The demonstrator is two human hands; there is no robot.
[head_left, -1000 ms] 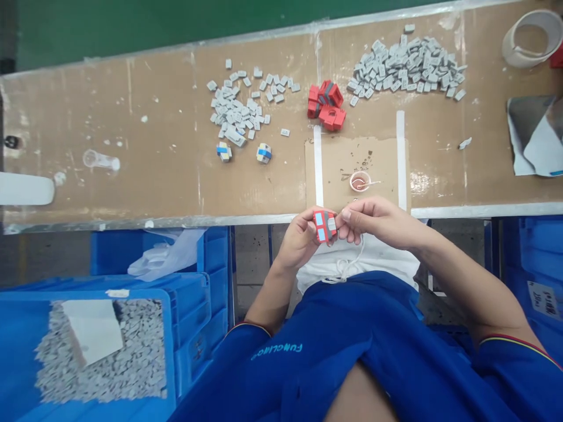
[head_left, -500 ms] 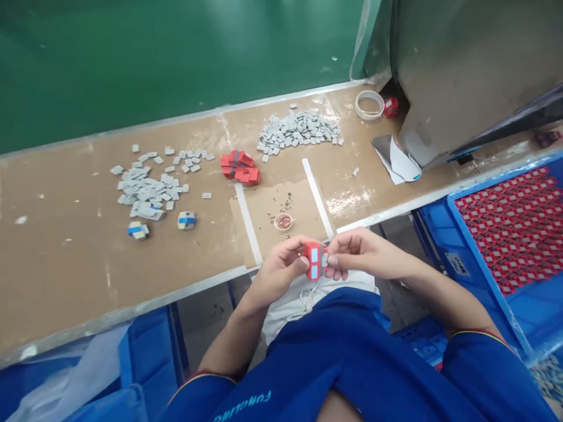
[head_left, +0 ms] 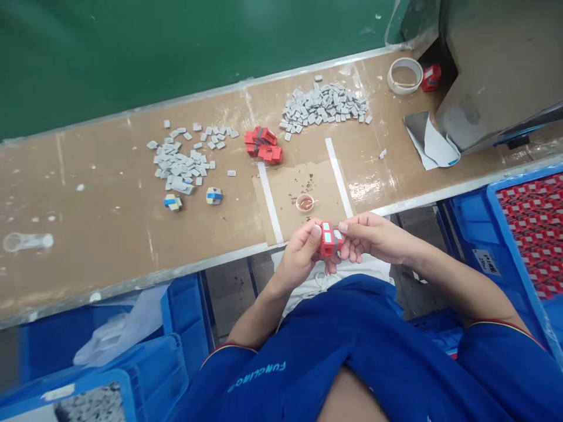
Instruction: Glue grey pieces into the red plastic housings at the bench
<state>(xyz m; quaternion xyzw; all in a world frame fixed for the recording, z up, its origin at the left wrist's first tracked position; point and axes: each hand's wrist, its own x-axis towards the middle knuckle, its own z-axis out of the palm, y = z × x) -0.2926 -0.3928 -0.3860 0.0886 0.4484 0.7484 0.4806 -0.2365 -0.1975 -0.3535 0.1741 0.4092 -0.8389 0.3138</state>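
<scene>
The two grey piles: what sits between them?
A cluster of red blocks lies between the left grey pile and right grey pile, in the head view.

Red block (head_left: 326, 240) matt plastic; cardboard sheet (head_left: 281, 202) brown, rough.

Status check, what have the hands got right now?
Left hand and right hand both gripping a red block with pale blue patches. Small cup on the cardboard sheet just beyond, not touching.
</scene>
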